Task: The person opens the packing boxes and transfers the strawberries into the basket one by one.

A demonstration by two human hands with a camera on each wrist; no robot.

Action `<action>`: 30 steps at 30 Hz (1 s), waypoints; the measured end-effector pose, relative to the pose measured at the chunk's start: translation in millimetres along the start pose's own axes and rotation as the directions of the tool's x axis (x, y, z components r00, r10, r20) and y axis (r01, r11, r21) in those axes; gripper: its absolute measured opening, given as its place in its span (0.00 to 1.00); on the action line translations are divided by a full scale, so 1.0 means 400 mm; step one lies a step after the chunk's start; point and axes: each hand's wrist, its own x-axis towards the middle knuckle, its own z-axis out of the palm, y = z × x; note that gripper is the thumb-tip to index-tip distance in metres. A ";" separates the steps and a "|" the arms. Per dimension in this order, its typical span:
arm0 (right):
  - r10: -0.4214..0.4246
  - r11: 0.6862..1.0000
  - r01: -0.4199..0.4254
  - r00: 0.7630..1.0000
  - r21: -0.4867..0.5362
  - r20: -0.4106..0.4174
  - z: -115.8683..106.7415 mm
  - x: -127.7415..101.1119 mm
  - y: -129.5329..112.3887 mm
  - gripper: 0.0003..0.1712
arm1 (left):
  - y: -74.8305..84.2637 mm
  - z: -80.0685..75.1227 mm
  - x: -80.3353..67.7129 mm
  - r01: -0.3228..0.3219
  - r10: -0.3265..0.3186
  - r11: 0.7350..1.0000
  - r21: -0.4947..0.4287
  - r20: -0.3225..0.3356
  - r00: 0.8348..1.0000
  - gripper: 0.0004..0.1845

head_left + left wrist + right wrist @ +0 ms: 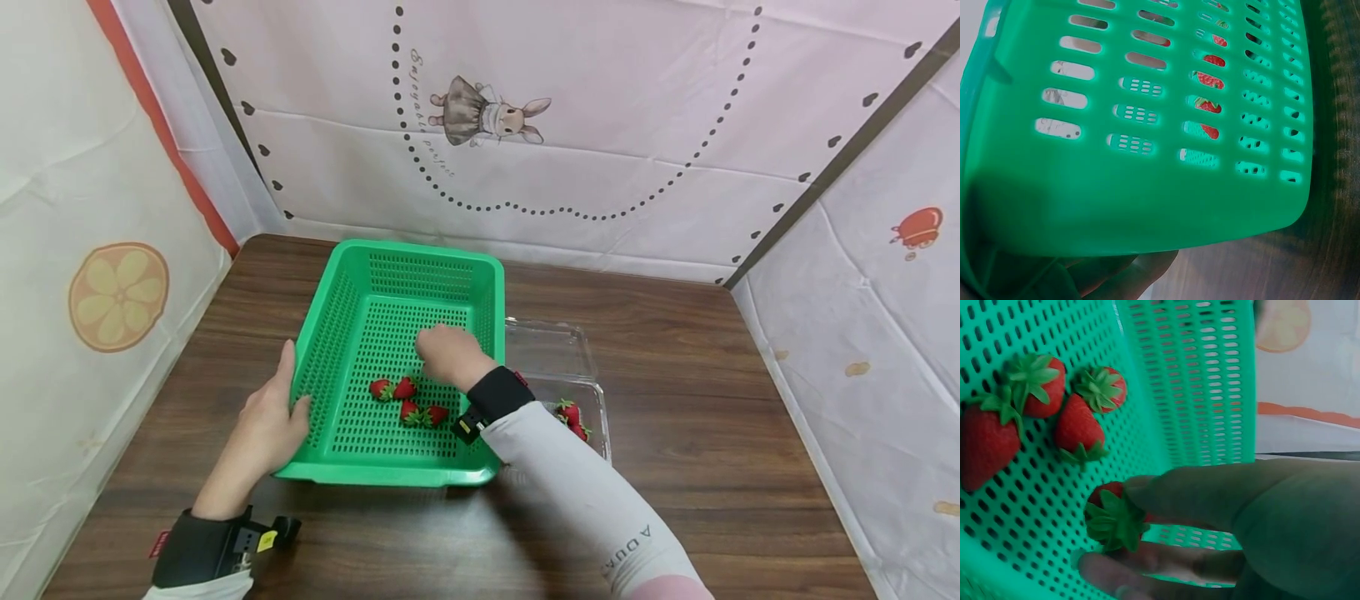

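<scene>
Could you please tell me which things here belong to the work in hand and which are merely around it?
In the work:
- green basket, left hand holding its wall
- right hand pinching a strawberry
- four strawberries on the basket floor
- clear plastic box with more strawberries

Merely around:
- wooden table
- printed cloth walls

Green perforated plastic basket on the dark wooden table, left of the clear plastic clamshell box, touching it. Four red strawberries inside the basket near its front; more red strawberries in the box.
</scene>
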 end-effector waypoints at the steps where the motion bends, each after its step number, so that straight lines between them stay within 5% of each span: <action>1: 0.008 1.000 -0.007 1.000 -0.023 0.017 0.004 0.003 -0.003 0.03 | 0.000 0.000 -0.001 -0.001 0.001 1.000 -0.001 -0.002 1.000 0.43; 16: 0.046 0.999 -0.041 0.991 -0.035 0.129 0.064 0.025 -0.011 0.15 | -0.001 0.004 0.000 -0.002 0.002 1.000 -0.005 -0.009 1.000 0.43; 30: 0.025 0.996 -0.017 0.995 -0.091 0.092 0.055 0.006 -0.021 0.10 | 0.000 0.003 -0.001 0.003 -0.003 1.000 -0.004 0.002 1.000 0.43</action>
